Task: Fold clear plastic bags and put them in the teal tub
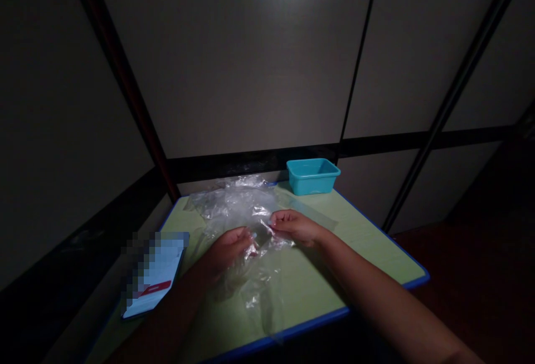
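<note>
A crumpled, clear plastic film (238,203) sprawls across a pale-green, blue-edged table (376,258). The person's left hand (231,246) and right hand (297,227) each pinch it, slightly apart — it looks feather-light, limp, slippery, probably easily torn, best held by gathered folds.

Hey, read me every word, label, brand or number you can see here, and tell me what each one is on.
No text can be read in this view.
Tablet: the red bar on its lit screen carries a pale mark, too small and blurred to read; part of the screen is pixelated.
Clear plastic: no lettering I can make out.
Turquoise tub: none legible.
</note>
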`<state>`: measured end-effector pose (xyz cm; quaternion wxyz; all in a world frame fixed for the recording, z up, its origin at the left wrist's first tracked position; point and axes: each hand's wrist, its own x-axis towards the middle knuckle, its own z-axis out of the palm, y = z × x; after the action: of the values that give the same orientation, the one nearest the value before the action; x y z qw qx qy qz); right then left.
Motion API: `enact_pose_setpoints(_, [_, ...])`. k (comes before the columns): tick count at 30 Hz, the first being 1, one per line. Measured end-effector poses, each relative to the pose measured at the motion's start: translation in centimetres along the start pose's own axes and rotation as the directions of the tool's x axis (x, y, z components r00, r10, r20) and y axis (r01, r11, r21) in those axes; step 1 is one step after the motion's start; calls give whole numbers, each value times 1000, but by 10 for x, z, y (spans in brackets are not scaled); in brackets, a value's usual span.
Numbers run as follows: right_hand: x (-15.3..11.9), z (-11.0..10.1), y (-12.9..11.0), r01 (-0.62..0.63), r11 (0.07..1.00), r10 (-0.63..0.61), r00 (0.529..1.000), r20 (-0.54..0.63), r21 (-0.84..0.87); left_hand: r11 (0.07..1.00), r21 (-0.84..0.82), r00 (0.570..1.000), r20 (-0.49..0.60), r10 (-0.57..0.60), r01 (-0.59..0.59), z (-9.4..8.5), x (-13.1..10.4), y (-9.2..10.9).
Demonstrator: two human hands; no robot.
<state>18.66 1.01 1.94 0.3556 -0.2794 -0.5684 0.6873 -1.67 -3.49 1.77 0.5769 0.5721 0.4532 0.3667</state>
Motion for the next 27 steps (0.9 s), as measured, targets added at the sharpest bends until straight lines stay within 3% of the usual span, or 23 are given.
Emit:
enact_pose_setpoints(4, [1,-3,-1,27,1000,-27,1000,-7,-15,999,-8,997,-73,38,-39,0,3,-3])
enact_pose_setpoints(7, [2,-7,0,48,995,-49,999,-14,-85,992,83,988,-118,101,-92,-3,8,-7])
enact_pose_setpoints(10, [3,-13,1,75,975,-78,997,-9,-211,981,152,981,-131,141,-121,-7,13,-13])
enact_pose_setpoints(15, [3,-16,2,190,861,-244,968,-54,-471,991,88,988,-108,112,-103,-9,18,-20])
enact_pose_setpoints(17, [2,-17,0,258,746,-416,900,-127,-614,992,72,991,-85,107,-101,-9,17,-21])
enact_pose_setpoints(20, [1,-19,-6,285,570,-679,692,-246,-771,991,78,991,-74,113,-107,-8,17,-20])
enact_pose_setpoints(24, [-3,-19,-13,368,590,-785,469,-405,-718,988,98,990,-64,122,-115,-7,18,-22])
enact_pose_setpoints(25, [-5,-17,-14,407,578,-803,440,-402,-708,988,104,991,-64,120,-113,-7,18,-22])
enact_pose_setpoints(26, [-6,-14,-15,452,562,-815,448,-368,-693,988,112,991,-64,118,-110,-7,18,-22])
enact_pose_setpoints(27, [-8,-11,-15,497,564,-806,506,-307,-660,987,122,991,-65,113,-105,-7,18,-22])
